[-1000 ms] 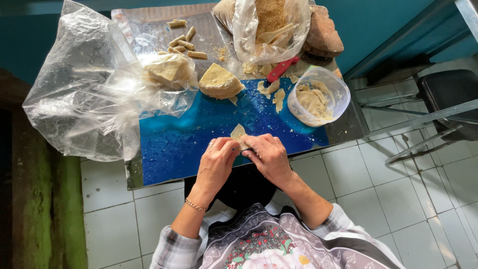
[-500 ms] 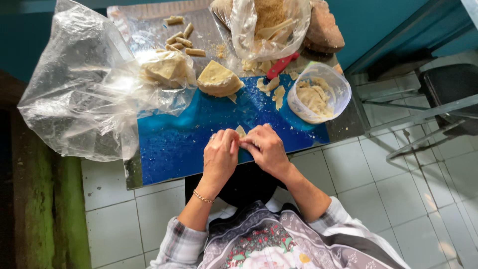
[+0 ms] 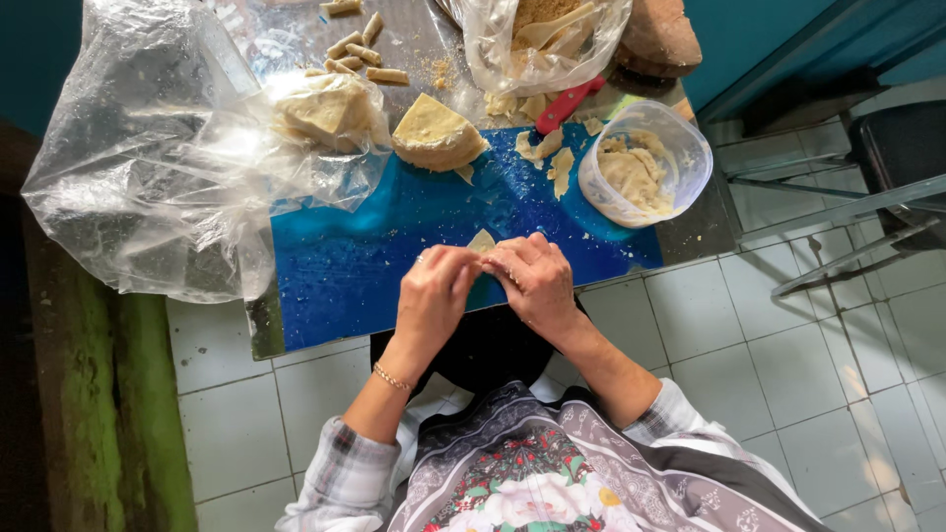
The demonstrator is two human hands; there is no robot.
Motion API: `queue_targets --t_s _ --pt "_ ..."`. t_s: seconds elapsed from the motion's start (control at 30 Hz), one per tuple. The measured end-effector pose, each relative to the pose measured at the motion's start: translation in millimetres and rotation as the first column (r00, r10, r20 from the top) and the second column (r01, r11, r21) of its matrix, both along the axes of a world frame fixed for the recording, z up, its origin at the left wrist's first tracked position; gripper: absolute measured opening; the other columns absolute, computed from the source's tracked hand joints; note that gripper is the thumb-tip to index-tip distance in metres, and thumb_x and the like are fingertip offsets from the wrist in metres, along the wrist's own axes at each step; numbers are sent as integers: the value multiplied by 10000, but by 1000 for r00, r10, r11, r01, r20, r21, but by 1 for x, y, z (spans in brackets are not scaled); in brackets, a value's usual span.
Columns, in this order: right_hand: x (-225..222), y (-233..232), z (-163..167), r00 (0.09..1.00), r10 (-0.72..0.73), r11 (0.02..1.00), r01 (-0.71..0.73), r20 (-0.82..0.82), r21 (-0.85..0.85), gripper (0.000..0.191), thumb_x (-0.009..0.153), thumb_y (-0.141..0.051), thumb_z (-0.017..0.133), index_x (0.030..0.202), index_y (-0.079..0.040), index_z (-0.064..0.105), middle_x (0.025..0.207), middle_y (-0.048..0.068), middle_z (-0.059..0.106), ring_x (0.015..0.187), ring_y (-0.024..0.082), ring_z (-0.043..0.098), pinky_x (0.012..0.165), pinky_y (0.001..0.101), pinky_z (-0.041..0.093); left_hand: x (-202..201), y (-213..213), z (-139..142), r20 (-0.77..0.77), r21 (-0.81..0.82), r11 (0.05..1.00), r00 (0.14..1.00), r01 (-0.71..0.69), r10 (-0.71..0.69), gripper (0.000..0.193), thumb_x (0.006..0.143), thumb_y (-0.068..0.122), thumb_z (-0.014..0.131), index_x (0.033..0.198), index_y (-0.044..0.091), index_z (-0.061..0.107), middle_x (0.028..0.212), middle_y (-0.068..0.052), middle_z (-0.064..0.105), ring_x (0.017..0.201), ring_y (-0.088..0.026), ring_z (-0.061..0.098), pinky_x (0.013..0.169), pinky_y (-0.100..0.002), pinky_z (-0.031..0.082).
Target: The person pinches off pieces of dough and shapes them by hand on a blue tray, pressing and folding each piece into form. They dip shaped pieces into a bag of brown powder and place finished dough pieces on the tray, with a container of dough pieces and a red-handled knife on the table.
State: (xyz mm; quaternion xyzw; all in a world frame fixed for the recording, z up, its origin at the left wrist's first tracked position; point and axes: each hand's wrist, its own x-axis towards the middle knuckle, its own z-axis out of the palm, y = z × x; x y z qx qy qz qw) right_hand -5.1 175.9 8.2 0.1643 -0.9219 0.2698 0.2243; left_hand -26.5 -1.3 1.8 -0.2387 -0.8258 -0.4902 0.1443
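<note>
Both hands meet over the near edge of a blue mat (image 3: 394, 246). My left hand (image 3: 436, 296) and my right hand (image 3: 532, 279) pinch a small pale piece of dough (image 3: 482, 241) between their fingertips; only its top corner shows above the fingers. A bracelet circles my left wrist. Farther back on the mat lies a wedge-shaped lump of dough (image 3: 434, 131). To the right stands a clear plastic tub (image 3: 680, 148) with pale filling inside. Several small rolled pieces (image 3: 360, 49) lie at the far end of the table.
A large crumpled clear plastic bag (image 3: 148, 167) with a dough block covers the table's left side. Another bag (image 3: 537, 39) with crumbly filling sits at the back, a red-handled tool (image 3: 567, 103) beside it. Metal chair legs (image 3: 838, 207) stand on the white tiled floor at right.
The hands have stayed together over the mat's near edge, working the small dough piece; the fingers have closed more over it. The view has shifted slightly.
</note>
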Motion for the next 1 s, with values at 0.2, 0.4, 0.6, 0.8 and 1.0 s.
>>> queue_targets --t_s 0.2,0.4,0.6,0.8,1.0 --pt "-7 8 3 989 -19 991 39 147 -131 89 875 -146 774 949 -122 730 920 40 665 900 264 615 776 379 500 2 11 2 2 -130 991 1000 -17 17 35 913 96 707 905 78 678 900 -94 638 851 -324 634 729 -411 527" --pt "4 -1 5 995 -6 999 2 -98 -41 160 880 -126 795 1025 -126 729 1014 -5 731 923 221 637 785 378 449 -19 17 4 136 -235 972 989 -24 58 85 841 122 725 833 64 662 873 -121 631 847 -341 641 711 -440 515" --pt "-5 3 -2 1000 -18 997 17 -6 -77 110 848 -124 790 955 -130 764 950 0 693 919 241 586 812 373 459 -11 16 2 68 -89 992 993 -92 98 76 937 73 667 1012 65 663 947 -104 646 884 -323 644 734 -424 521" --pt "-20 12 0 986 1 998 8 169 -56 49 877 -191 765 890 -144 765 911 -3 677 909 233 596 801 380 450 -3 8 -1 -80 -179 983 997 -39 25 87 912 114 720 922 117 634 956 -37 647 893 -261 647 739 -371 547" --pt "-11 16 11 999 9 995 -14 46 103 182 894 -215 766 1038 -103 761 965 -10 707 898 218 612 767 395 410 -22 7 2 -10 -320 947 999 35 -40 85 906 148 719 922 127 638 939 -56 624 927 -279 648 682 -386 544"
